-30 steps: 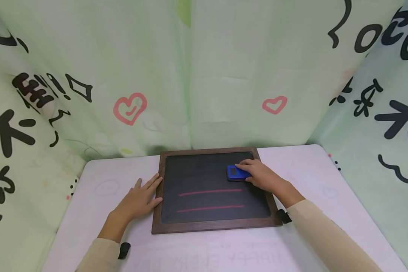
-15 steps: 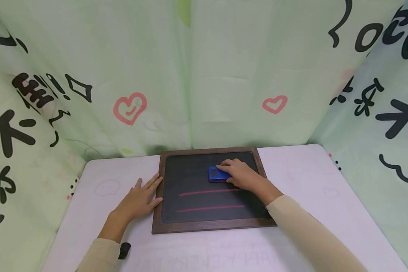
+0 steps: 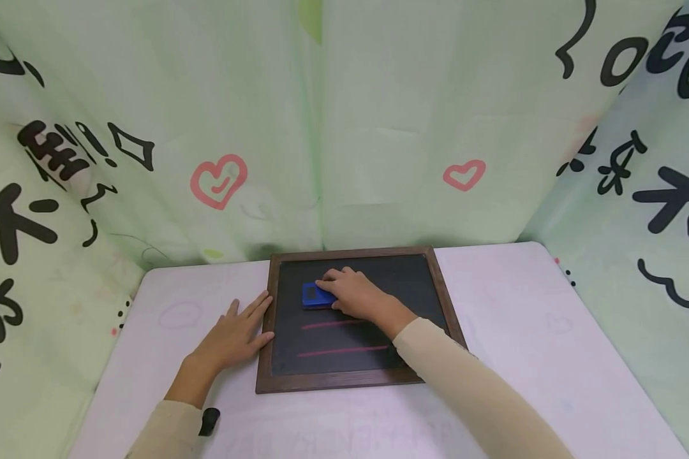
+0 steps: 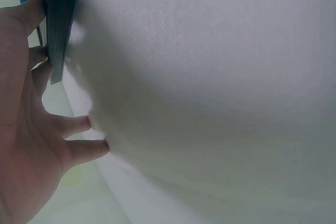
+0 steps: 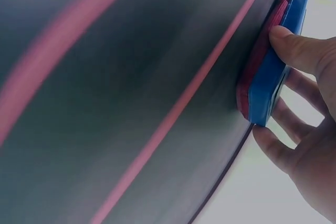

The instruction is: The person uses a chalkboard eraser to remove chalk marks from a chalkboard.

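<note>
A dark chalkboard (image 3: 413, 287) in a brown wooden frame lies flat on the white table (image 3: 517, 331). Two red chalk lines (image 3: 327, 324) cross its lower half. My right hand (image 3: 350, 294) grips a blue eraser (image 3: 312, 295) and presses it on the board's upper left part; the right wrist view shows the eraser (image 5: 273, 66) with a red pad on the board (image 5: 131, 77), thumb on top. My left hand (image 3: 235, 335) lies flat on the table, fingers straight, fingertips against the frame's left edge (image 4: 60, 30).
Green printed curtains (image 3: 321, 127) close off the back and both sides of the table. The table's front edge is near my sleeves. Bare tabletop lies left and right of the board.
My right hand has slid the eraser leftward across the upper part of the board, from the right side to the left. The left hand has stayed put.
</note>
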Tool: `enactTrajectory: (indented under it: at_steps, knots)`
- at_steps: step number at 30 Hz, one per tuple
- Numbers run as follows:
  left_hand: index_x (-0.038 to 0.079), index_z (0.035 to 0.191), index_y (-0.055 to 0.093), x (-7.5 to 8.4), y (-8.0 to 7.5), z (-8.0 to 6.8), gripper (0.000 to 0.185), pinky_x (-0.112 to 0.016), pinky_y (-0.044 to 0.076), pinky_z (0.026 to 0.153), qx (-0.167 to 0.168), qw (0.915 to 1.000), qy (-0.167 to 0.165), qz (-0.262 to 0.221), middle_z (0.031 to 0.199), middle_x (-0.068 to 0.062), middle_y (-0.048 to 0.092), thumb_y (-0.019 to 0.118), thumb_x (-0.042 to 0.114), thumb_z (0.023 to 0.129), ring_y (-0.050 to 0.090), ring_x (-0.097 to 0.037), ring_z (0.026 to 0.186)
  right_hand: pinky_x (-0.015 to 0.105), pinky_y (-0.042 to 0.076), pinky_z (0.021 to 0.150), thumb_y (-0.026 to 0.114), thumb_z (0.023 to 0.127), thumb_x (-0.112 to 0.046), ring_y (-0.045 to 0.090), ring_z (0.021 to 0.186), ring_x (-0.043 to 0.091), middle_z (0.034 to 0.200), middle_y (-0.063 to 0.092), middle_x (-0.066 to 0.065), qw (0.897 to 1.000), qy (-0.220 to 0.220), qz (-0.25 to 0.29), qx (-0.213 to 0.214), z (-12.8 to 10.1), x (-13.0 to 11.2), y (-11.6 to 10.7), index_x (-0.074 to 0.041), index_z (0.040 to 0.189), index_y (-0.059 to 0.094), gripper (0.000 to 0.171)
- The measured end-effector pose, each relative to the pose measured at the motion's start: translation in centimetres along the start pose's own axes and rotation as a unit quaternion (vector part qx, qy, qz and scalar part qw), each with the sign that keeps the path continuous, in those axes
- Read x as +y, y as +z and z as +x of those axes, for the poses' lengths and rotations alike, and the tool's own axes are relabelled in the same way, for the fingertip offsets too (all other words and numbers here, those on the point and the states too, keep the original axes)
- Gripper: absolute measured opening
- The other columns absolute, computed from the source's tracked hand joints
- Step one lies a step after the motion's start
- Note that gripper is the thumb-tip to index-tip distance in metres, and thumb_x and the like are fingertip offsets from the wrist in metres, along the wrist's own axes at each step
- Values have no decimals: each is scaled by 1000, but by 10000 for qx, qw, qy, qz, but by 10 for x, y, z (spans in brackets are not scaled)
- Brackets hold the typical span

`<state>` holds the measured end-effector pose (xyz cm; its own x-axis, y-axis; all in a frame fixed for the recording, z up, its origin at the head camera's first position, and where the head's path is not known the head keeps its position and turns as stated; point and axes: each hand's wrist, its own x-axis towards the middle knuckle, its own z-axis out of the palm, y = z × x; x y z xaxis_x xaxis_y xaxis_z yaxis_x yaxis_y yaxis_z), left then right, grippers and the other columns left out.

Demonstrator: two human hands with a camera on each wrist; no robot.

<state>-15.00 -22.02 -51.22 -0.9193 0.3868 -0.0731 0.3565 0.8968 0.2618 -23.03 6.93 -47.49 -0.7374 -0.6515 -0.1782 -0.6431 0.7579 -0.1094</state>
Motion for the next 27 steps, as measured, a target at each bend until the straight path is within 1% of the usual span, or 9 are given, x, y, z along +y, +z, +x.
enactTrajectory:
  at_steps: [7,13,17,21,27]
  knots:
    - [16,165,29,0,0,2,74,-79,39,102,-47,10000,-45,13,172,-3,25,56,48,104,31,-66,142,47,52,106,68,101,-32,54,134,30,156,49,4,9989,-22,-462,-104,25,-28,-4,-22,158,44,62]
    - [16,165,28,-1,0,4,73,-78,41,100,-11,9999,-2,108,172,-4,26,55,47,105,33,-66,141,45,53,105,67,101,-33,55,135,30,157,49,3,9972,41,-728,-146,37,-43,-7,-22,158,44,62]
    - [16,165,28,-1,0,5,73,-79,41,100,-29,9999,-37,90,172,-4,26,55,47,105,32,-67,141,45,54,105,66,102,-32,55,135,30,157,48,2,9965,89,-817,-173,40,-46,-7,-23,158,44,61]
    - [16,165,28,0,0,4,73,-80,40,100,-68,10000,-56,32,172,-5,26,56,47,105,31,-68,141,46,53,105,66,102,-31,55,135,30,157,48,2,9966,101,-778,-239,39,-47,-5,-23,159,44,61]
    - [15,164,30,0,-1,2,72,-79,42,99,-48,10000,-22,77,172,-5,27,56,47,105,33,-67,140,45,54,104,66,103,-32,55,134,30,157,47,2,9962,-49,-792,-366,36,-50,-6,-23,159,43,61]
